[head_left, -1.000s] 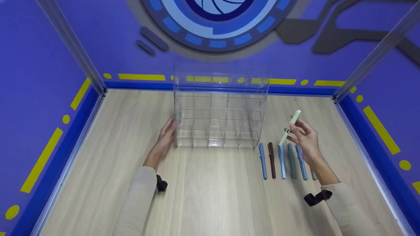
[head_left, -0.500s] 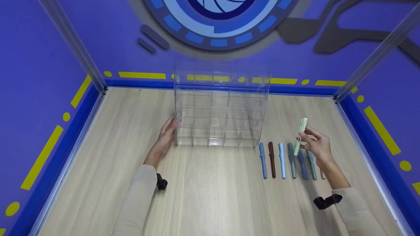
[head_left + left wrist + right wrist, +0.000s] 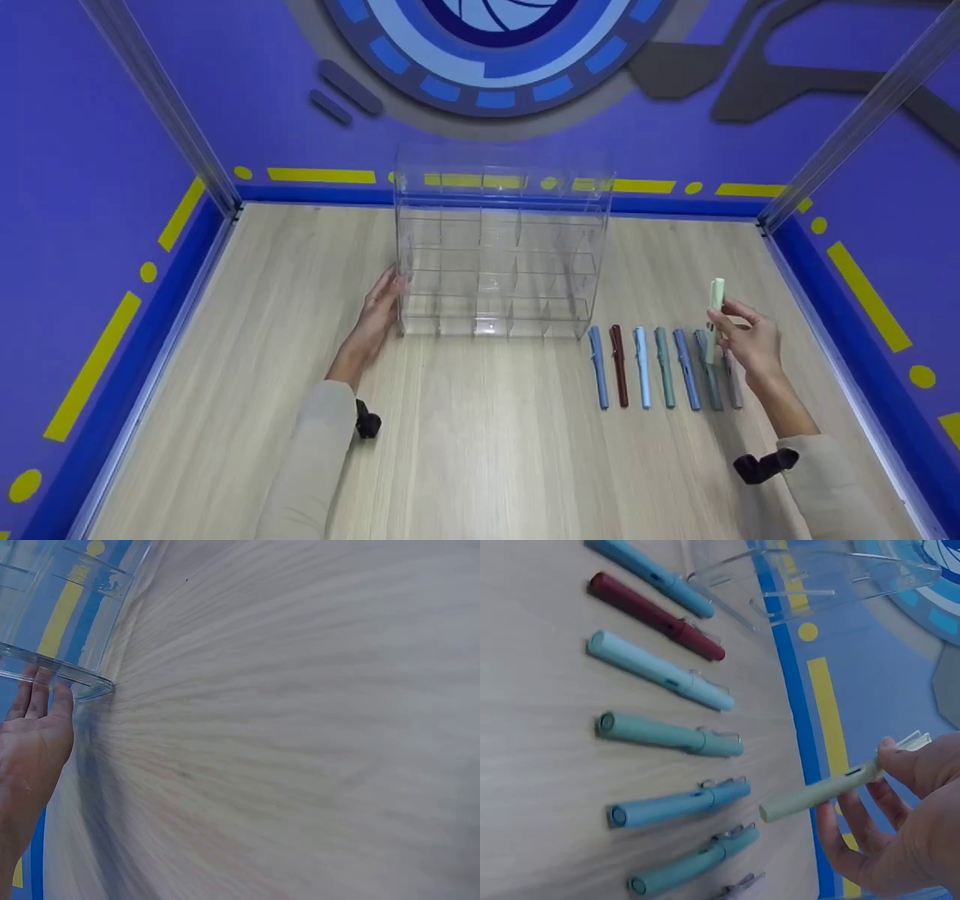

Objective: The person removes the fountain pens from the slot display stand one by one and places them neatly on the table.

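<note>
My right hand [image 3: 754,346] pinches a pale green pen [image 3: 718,292] between thumb and fingers, clip end up, above the right end of a row of pens. In the right wrist view the held pen [image 3: 810,797] slants clear of the table, its plain end toward the row. My left hand [image 3: 373,315] rests its fingers against the left side of a clear plastic rack [image 3: 487,327] with stepped compartments. The left wrist view has those fingers [image 3: 61,699] nearly straight at the rack's edge [image 3: 94,681]; their tips show through the plastic.
Lying side by side right of the rack are several pens, among them a dark red pen [image 3: 619,367], a light blue pen [image 3: 643,367] and a green pen [image 3: 665,367]. The rightmost pen [image 3: 736,386] is partly hidden by my right hand. Blue printed walls enclose the wooden table [image 3: 465,450].
My right hand has moved right along the row and toward me with the pale green pen, which now stands more upright. More of the row's right end shows. My left hand stays at the rack.
</note>
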Demonstrator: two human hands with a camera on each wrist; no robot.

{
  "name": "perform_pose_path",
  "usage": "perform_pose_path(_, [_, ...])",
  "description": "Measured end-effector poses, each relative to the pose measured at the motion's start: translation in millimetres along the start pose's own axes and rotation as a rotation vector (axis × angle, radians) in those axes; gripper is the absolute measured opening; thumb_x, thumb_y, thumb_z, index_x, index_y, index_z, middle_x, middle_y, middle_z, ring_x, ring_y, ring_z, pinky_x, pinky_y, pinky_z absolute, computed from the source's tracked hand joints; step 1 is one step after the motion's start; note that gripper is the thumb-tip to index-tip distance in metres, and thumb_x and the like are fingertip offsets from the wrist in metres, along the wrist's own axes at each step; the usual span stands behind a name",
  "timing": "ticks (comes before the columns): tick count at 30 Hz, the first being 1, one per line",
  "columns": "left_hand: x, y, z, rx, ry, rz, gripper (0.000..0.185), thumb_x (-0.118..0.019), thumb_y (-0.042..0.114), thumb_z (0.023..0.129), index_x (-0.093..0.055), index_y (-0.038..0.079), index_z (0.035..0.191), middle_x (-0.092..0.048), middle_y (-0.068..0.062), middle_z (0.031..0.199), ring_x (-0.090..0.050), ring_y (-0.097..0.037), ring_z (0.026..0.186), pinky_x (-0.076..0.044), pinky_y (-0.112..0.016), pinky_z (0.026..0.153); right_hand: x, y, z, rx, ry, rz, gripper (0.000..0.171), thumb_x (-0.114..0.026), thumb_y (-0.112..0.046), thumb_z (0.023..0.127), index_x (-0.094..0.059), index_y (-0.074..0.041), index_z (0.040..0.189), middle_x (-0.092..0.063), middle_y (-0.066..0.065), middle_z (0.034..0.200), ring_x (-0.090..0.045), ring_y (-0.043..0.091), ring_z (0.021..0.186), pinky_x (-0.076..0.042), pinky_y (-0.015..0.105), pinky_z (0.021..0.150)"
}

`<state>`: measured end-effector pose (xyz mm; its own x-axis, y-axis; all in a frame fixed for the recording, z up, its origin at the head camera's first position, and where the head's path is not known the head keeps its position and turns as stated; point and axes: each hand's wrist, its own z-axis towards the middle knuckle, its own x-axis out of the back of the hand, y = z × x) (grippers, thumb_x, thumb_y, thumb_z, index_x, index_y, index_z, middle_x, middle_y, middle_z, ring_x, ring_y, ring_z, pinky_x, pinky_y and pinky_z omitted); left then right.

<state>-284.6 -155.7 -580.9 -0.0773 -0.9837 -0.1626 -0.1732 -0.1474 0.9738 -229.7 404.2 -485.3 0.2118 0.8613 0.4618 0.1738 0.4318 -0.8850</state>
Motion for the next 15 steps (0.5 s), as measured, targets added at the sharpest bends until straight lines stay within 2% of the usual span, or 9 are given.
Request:
perform_pose_path(4, [0.4,-0.6,-0.8,-0.007,-0.004,-0.013,0.068,-0.046,0.047,0.108,-0.019,0.022,0.165,-0.015,-0.003,0.173,-0.012,-0.024,0.161,-0.017,-0.044,0.131,7.0,5.6,1.5,-0.020,0.077,-0.066,0.052,-0.064,-0.021,0.102,-0.052,0.000,0.147,-0.054,-0.026,0.098,-0.061,-0.016,0.078,-0.058,0.011,0.069])
perform_pose_path(9, [0.5,-1.8,-0.4,-0.018,0.001,-0.025,0.068,-0.046,0.045,0.109,-0.018,0.020,0.165,-0.015,-0.006,0.173,-0.013,-0.026,0.161,-0.018,-0.046,0.130,20.0,18.0,5.3,-0.070,0.093,-0.065,0.053,-0.063,-0.022,0.102,-0.050,0.001,0.148,-0.053,-0.022,0.098,-0.061,-0.016,0.077,-0.058,0.012,0.069])
perform_pose_path(15, [0.7,-1.3,0.4,-0.017,-0.005,-0.035,0.068,-0.045,0.044,0.109,-0.017,0.020,0.165,-0.016,-0.006,0.172,-0.013,-0.025,0.161,-0.017,-0.044,0.131,33.8,30.6,5.9,-0.078,0.112,-0.053,0.055,-0.063,-0.023,0.102,-0.048,0.003,0.149,-0.052,-0.023,0.093,-0.062,-0.015,0.074,-0.058,0.012,0.067])
